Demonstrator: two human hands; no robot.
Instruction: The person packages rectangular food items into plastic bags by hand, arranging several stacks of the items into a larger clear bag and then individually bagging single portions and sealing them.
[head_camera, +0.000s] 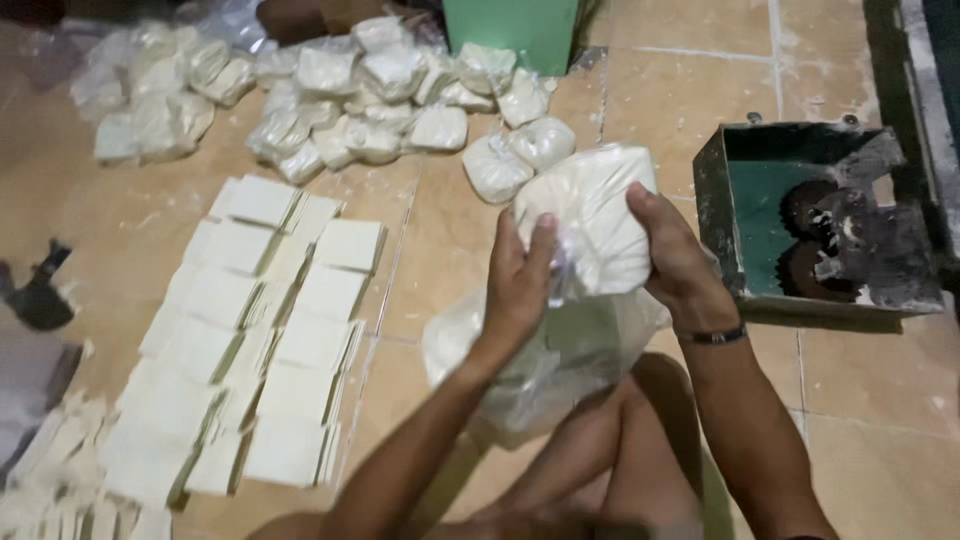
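Observation:
I hold a clear plastic bag filled with a white, dough-like mass (592, 215) above my knees. My left hand (520, 285) pinches the twisted neck of the bag at its lower left. My right hand (680, 260) cups the bag's right side, and a dark band sits on that wrist. Under the bag, on my lap, lies a larger loose plastic bag (560, 355) with more white material in it.
A heap of filled, tied bags (370, 100) lies on the tiled floor ahead. Rows of flat white stacked sheets (270, 330) cover the floor at left. A green metal box with dark gear wheels (815, 225) stands at right. A green container (510, 30) stands at the top.

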